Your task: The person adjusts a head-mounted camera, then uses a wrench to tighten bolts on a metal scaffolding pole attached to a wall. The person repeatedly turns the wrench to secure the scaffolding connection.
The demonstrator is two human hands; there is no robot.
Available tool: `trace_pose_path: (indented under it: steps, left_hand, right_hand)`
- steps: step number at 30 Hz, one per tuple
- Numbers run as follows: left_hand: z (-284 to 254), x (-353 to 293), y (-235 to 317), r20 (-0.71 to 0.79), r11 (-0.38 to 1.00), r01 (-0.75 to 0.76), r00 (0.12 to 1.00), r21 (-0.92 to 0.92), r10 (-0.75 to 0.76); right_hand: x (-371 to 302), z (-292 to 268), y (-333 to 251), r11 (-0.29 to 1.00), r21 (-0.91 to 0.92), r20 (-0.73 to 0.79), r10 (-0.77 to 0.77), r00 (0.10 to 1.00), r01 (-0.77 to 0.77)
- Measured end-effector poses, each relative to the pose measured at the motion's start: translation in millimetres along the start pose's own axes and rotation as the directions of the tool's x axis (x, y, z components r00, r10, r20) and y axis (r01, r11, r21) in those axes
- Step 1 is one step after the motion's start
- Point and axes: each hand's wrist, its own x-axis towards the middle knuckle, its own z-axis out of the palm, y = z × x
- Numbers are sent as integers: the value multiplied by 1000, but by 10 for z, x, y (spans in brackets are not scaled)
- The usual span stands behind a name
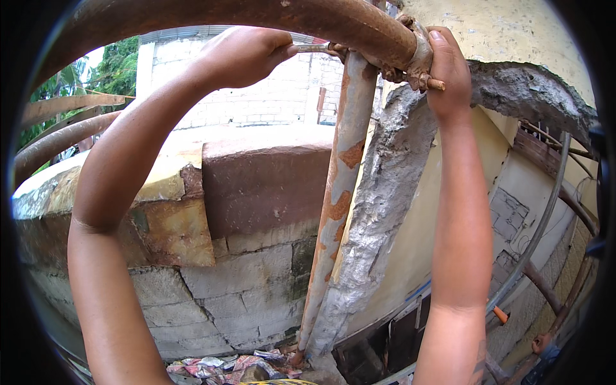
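Note:
Both my arms reach up to a joint of rusty scaffold pipes. My left hand is closed round the handle of a metal wrench, whose far end meets the fittings where the pipes cross. A thick brown pipe runs across the top, and a rust-patched upright pipe drops from the joint. At the right end of the thick pipe sits a rusty scaffold clamp with a threaded bolt sticking out. My right hand grips this clamp, thumb on top; its other fingers are mostly hidden.
Broken concrete edges the opening beside the upright. A block wall with a brown metal sheet stands left. More pipes cross at right, where another person's hand shows. Crumpled sacks lie below.

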Motion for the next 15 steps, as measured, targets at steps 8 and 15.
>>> trace_pose_path:
  steps: [8,15]
  left_hand:
    - [-90,-51,197,10,988,125,992,86,-127]
    - [-75,-18,288,54,957,290,956,-14,-289]
  right_hand:
    - [6,-6,34,999,38,23,15,1000,-16]
    - [-27,14,-42,995,72,29,74,997,-76]
